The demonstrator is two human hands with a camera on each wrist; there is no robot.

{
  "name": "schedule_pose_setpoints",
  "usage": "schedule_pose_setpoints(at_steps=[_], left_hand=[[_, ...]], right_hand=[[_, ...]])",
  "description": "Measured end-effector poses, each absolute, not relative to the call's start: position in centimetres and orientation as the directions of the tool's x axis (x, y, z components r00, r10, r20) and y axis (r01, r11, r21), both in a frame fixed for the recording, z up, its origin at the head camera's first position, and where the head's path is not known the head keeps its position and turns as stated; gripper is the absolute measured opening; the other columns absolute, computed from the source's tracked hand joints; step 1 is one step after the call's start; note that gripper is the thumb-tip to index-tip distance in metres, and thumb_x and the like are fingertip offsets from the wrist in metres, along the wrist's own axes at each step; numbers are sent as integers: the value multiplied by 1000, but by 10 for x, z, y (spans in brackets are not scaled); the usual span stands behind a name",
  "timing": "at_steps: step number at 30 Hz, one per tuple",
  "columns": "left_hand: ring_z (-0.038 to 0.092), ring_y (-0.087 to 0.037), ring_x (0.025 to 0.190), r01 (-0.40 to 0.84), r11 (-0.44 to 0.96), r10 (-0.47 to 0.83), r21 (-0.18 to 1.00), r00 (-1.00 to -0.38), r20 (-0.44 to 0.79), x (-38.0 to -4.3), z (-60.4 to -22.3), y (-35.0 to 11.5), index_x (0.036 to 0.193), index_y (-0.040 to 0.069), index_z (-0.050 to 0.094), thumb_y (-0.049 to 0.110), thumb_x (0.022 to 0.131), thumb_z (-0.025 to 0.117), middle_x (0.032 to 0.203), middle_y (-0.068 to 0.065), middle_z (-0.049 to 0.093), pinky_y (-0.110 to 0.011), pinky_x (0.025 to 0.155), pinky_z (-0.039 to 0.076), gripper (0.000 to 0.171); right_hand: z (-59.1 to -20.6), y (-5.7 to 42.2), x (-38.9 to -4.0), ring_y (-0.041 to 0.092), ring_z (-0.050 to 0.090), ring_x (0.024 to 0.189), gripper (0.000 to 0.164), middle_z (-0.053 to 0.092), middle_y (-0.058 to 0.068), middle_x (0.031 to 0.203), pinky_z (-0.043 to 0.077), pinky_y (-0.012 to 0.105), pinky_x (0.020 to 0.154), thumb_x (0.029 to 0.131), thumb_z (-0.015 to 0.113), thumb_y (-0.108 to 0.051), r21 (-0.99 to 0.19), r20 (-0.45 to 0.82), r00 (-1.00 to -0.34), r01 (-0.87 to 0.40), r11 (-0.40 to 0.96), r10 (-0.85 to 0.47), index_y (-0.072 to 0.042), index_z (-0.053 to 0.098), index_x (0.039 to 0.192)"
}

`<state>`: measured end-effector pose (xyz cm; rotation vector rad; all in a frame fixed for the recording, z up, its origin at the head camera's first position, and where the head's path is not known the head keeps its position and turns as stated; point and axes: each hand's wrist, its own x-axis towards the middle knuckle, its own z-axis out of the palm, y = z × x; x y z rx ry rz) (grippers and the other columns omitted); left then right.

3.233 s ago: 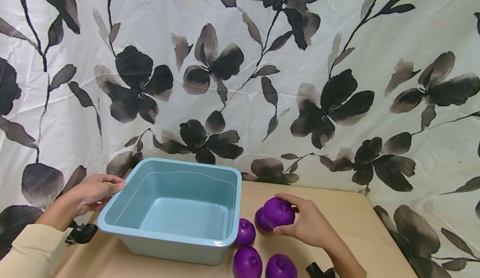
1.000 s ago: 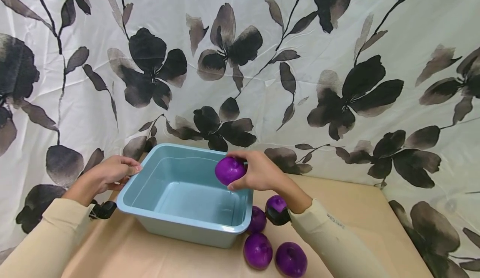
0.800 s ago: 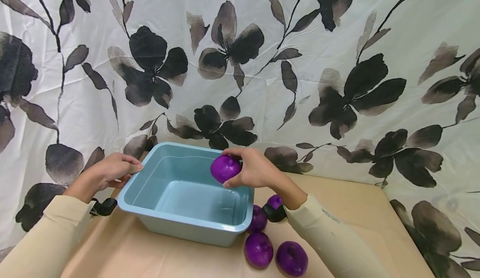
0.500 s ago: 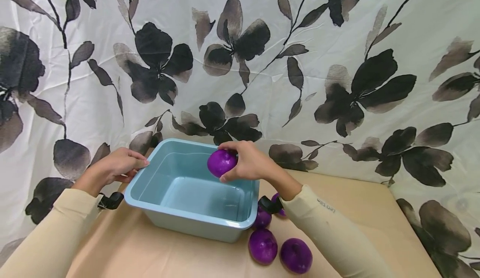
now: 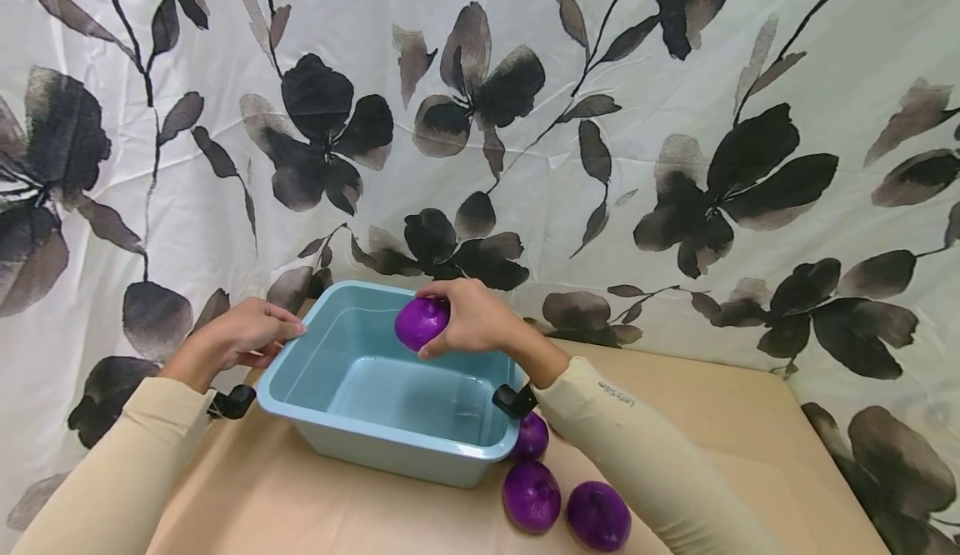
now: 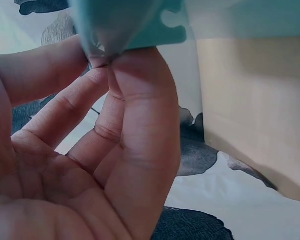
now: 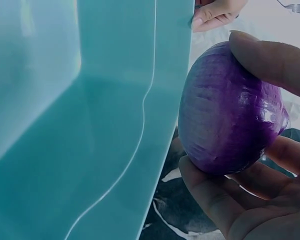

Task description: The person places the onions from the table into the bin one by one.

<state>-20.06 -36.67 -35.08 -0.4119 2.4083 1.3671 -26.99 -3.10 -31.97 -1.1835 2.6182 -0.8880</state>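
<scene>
A light-blue plastic basin [image 5: 390, 437] stands on the table. At its left rim, my left hand [image 5: 247, 334] pinches the edge; the left wrist view shows thumb and fingertips [image 6: 145, 75] meeting under the lip. My right hand [image 5: 474, 317] holds a shiny purple onion [image 5: 422, 323] over the basin's back part, with thumb and fingers on opposite sides of it. In the right wrist view the held onion [image 7: 230, 110] appears beside the basin wall. Several more purple onions lie by the basin's right side, among them a front one [image 5: 532, 496] and another to its right [image 5: 598, 515].
The tan tabletop [image 5: 720, 422] reaches right and back to a white cloth [image 5: 540, 38] with dark flowers hanging behind. One onion [image 5: 531, 436] lies against the basin's right wall, partly behind the black camera [image 5: 514, 401] on my right wrist.
My right hand has lifted an onion from the group at the right and carried it left over the basin. The left hand keeps its pinch on the rim. The view has shifted slightly.
</scene>
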Motion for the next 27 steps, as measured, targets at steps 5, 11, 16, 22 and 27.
schedule_pose_setpoints(at_steps=[5, 11, 16, 22, 27], left_hand=[[65, -8, 65, -410, 504, -86, 760, -900, -428, -199, -351, -366, 135, -7, 60, 21, 105, 60, 80, 2, 67, -30, 64, 59, 40], [65, -9, 66, -413, 501, -90, 760, -899, -428, -201, -350, -366, 136, -7, 60, 21, 105, 61, 81, 2, 66, -30, 65, 59, 41], [63, -10, 64, -411, 513, -98, 753, -900, -425, -202, -350, -365, 135, -6, 61, 20, 105, 60, 77, 1, 66, -30, 63, 58, 40], [63, -11, 64, -414, 513, -107, 752, -900, -423, -202, -352, -365, 135, -6, 62, 20, 106, 60, 78, 1, 66, -31, 62, 57, 39], [64, -13, 65, -415, 517, -116, 749, -901, -419, -202, -352, -365, 134, -6, 62, 19, 106, 60, 77, 1, 67, -31, 62, 57, 38]], right_hand=[[-323, -43, -272, 24, 71, 107, 79, 73, 8, 128, 60, 35, 91, 68, 96, -27, -552, 123, -669, -660, 509, -733, -8, 66, 138], [-328, -56, -277, 22, 71, 107, 77, 74, 8, 127, 60, 33, 90, 68, 96, -27, -531, 145, -663, -679, 507, -735, -8, 67, 137], [-334, -68, -280, 23, 70, 110, 76, 74, 8, 127, 61, 33, 90, 70, 96, -27, -539, 145, -665, -674, 506, -732, -8, 66, 138], [-341, -81, -280, 23, 68, 114, 73, 73, 8, 127, 60, 32, 91, 72, 96, -27, -520, 124, -672, -671, 529, -730, -9, 66, 136], [-349, -92, -279, 22, 68, 114, 72, 72, 6, 128, 59, 29, 90, 73, 95, -29, -505, 103, -671, -671, 543, -734, -11, 66, 136]])
